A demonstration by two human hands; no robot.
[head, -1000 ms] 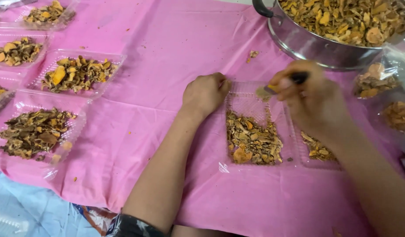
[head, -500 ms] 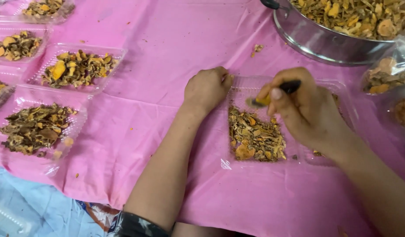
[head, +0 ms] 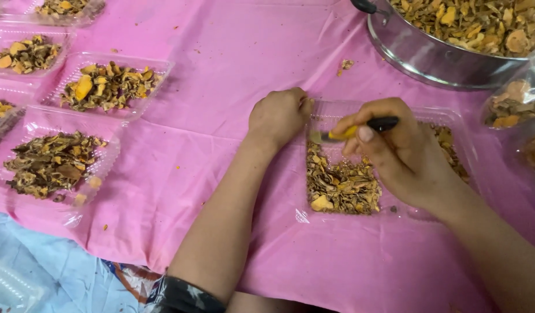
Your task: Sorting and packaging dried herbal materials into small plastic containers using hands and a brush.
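Two hands at clear tray (head: 453, 119) w/ dried pieces (head: 340, 185). Left hand (head: 279, 116) clenched on tray edge. Right hand (head: 404, 153) grasps yellow-black tool (head: 354, 130).

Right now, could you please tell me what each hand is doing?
Left hand: closed in a loose fist, its grip on the edge of the clear plastic tray.
Right hand: closed, holding a small yellow-and-black tool over the tray.

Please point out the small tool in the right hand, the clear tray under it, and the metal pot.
small tool (head: 360, 128), head view, yellow-black handle.
clear tray (head: 328, 109), head view, far rim.
metal pot (head: 435, 55), head view, outer wall.
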